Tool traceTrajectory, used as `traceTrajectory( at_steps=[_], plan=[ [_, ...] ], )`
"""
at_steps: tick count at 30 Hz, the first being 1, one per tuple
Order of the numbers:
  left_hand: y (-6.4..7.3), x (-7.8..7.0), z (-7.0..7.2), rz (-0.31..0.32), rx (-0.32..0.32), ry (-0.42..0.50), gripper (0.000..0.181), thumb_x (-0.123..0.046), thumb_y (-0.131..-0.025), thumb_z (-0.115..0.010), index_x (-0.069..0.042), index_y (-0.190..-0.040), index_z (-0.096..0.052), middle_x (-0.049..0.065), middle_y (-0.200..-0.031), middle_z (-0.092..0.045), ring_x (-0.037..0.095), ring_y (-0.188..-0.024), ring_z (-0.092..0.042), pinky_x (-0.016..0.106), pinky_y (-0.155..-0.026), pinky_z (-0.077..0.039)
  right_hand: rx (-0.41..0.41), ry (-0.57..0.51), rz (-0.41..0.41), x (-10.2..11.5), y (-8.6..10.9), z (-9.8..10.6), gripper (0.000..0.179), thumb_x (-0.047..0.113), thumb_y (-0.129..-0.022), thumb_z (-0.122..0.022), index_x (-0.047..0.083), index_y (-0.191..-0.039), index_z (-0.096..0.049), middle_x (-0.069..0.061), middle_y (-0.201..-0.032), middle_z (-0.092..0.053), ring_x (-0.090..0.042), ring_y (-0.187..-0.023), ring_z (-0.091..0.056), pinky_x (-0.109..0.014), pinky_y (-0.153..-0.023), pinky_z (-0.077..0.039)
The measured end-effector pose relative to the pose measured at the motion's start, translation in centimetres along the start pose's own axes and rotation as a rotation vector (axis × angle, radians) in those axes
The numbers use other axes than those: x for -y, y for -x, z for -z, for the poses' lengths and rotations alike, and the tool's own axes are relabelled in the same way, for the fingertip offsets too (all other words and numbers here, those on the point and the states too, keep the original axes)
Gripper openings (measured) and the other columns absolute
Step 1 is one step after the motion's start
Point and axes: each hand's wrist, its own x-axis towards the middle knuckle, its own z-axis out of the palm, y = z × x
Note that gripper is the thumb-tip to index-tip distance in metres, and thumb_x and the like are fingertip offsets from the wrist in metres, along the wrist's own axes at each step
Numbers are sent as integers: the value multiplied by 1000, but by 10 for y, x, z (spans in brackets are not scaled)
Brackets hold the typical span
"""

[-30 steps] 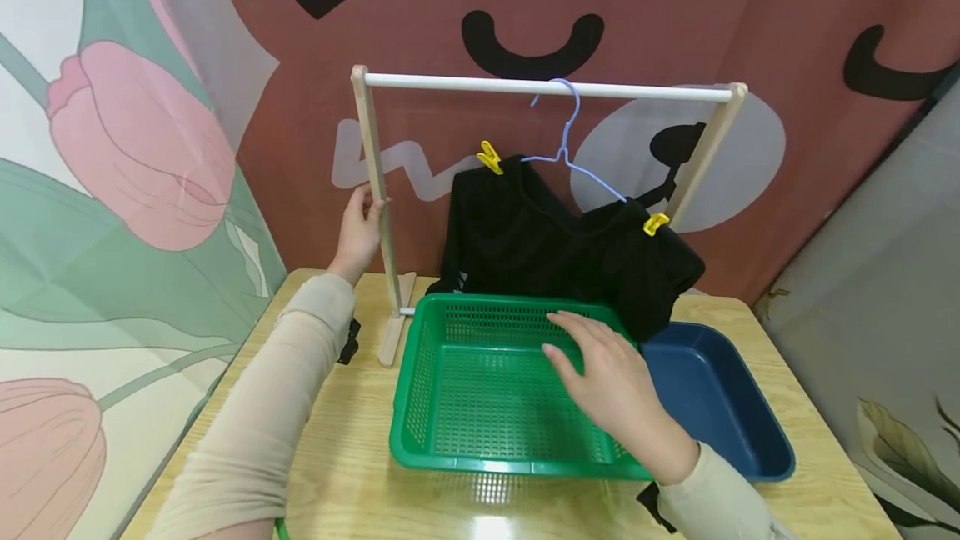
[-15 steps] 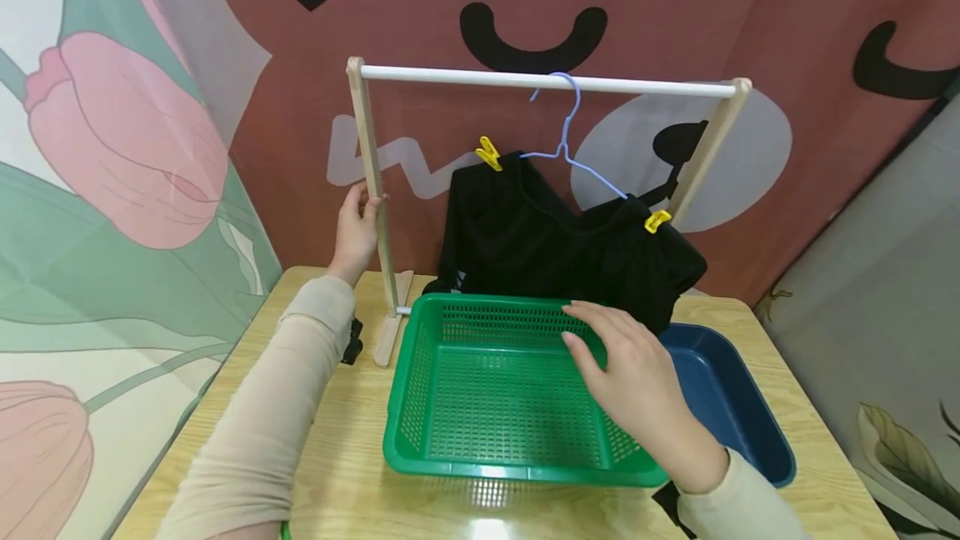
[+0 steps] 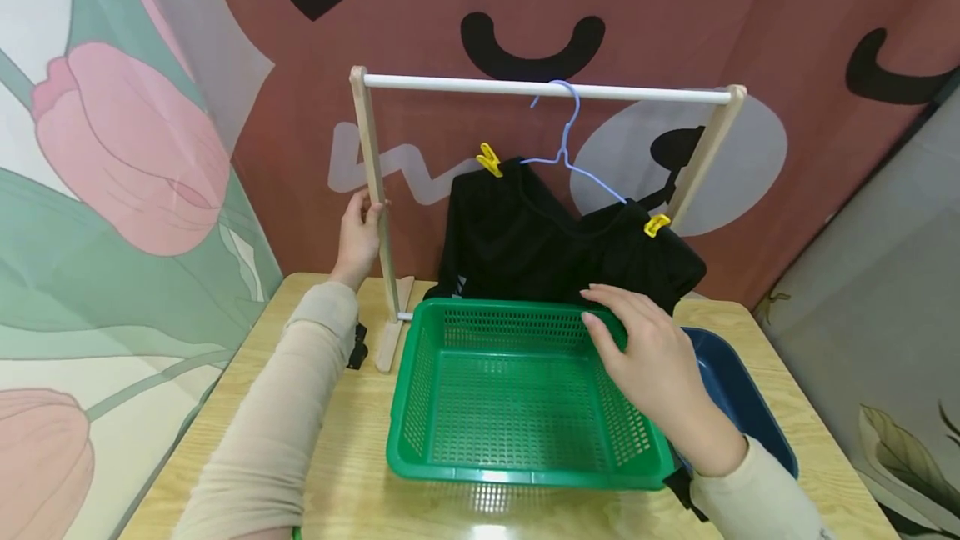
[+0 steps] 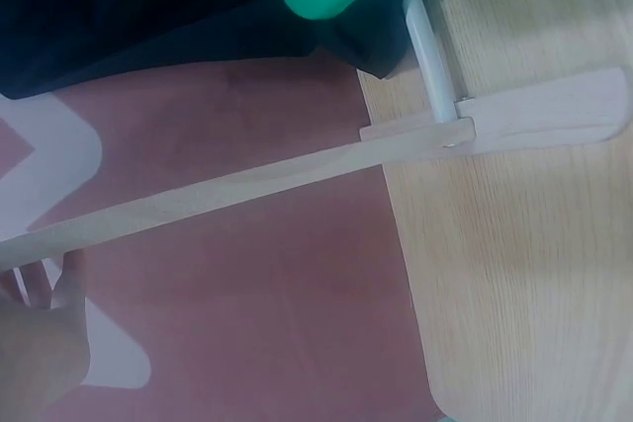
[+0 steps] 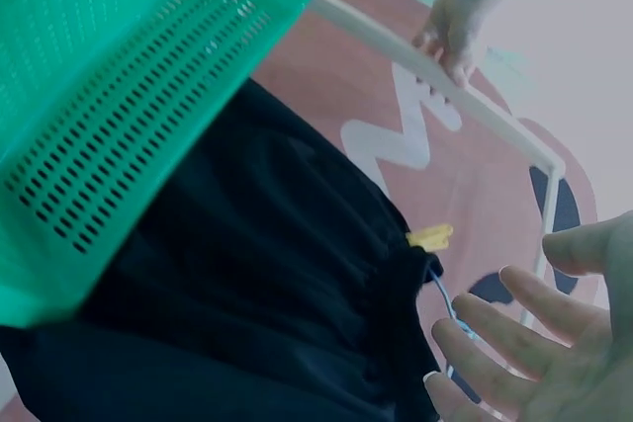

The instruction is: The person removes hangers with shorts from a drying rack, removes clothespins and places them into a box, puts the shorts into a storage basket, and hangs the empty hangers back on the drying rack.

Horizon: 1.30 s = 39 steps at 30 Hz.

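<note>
My left hand (image 3: 358, 232) holds the left wooden post (image 3: 372, 148) of a small clothes rack, thumb and fingers about it. A black top (image 3: 540, 240) hangs from the rack's white bar (image 3: 465, 85) on a blue hanger (image 3: 564, 140), tilted lower on the right. Two yellow clothespins (image 3: 490, 160) clip its shoulders. My right hand (image 3: 652, 357) is over the back right corner of a green basket (image 3: 517, 477), fingers spread and holding nothing. In the right wrist view, its fingers (image 5: 504, 328) are apart from the top. The basket hides the top's lower part.
A dark blue basin (image 3: 742, 398) stands right of the basket, partly behind my right forearm. The rack's wooden foot (image 3: 390, 344) rests on the table (image 3: 337, 440), left of the basket. A printed cloth backdrop (image 3: 300, 148) hangs close behind.
My right hand has moved right and a little back, from over the basket's interior to its back right corner. The left hand has stayed at the rack post, and the top hangs as before.
</note>
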Motion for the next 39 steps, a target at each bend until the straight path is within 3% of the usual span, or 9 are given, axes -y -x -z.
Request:
traceTrajectory(
  at_steps=[4,11,14,19,23,26,30,36,39],
  plan=[
    [0,0,-1,-7,3,10,40,-22,-107,-40,-1,-141,-44,22,-132,-52,32,-124,-49,47,-103,-41,-31,-10,-11,-4,-5,9,31,14,-95,-68,10,-125,-67,-11,-129,-64,-31,-119,-57,-54,-80,-53],
    [2,2,-1,-26,-8,27,40,-22,-107,-39,0,-140,-44,21,-132,-52,32,-126,-48,47,-104,-39,-59,-41,-59,-10,-12,25,30,13,-97,-65,9,-127,-66,-13,-129,-63,-35,-121,-55,-59,-90,-46],
    [3,3,-1,-28,-16,38,41,-23,-107,-40,0,-140,-45,23,-133,-51,32,-127,-48,48,-106,-39,-85,-49,-74,-14,-13,30,29,12,-97,-64,8,-126,-66,-14,-128,-64,-36,-119,-56,-58,-88,-47],
    [3,4,-2,-29,-25,40,41,-24,-106,-40,1,-139,-45,25,-133,-51,33,-127,-48,48,-106,-38,-147,-27,-97,-24,-15,40,28,12,-98,-64,8,-125,-68,-15,-124,-66,-34,-101,-61,-43,-72,-48],
    [3,4,-3,-24,-29,25,41,-24,-106,-40,-1,-140,-45,22,-131,-53,32,-126,-49,47,-106,-39,-188,9,-132,-33,-20,47,26,12,-98,-62,8,-123,-69,-15,-120,-67,-28,-80,-59,-29,-63,-40],
    [3,4,-4,-23,-33,24,41,-24,-106,-40,-2,-141,-45,19,-130,-54,31,-126,-50,46,-106,-40,-207,35,-141,-41,-24,50,25,12,-99,-61,7,-122,-69,-17,-118,-68,-30,-80,-58,-35,-64,-42],
    [4,4,-4,-27,-40,34,41,-23,-106,-41,-1,-140,-46,19,-129,-54,31,-125,-50,46,-105,-40,-202,59,-160,-49,-27,49,26,14,-100,-60,5,-122,-68,-20,-119,-66,-38,-98,-60,-56,-77,-45],
    [5,3,-5,-30,-52,34,40,-23,-106,-41,-2,-140,-46,19,-128,-55,31,-121,-51,45,-103,-42,-142,108,-234,-62,-32,46,29,20,-101,-58,5,-126,-65,-20,-116,-65,-32,-79,-54,-50,-67,-42],
    [5,3,-6,-28,-53,32,41,-25,-106,-41,-3,-140,-47,18,-128,-55,30,-121,-51,45,-103,-42,-113,107,-263,-68,-34,43,31,21,-102,-56,5,-127,-64,-21,-116,-64,-34,-84,-55,-50,-67,-42]
  ],
)
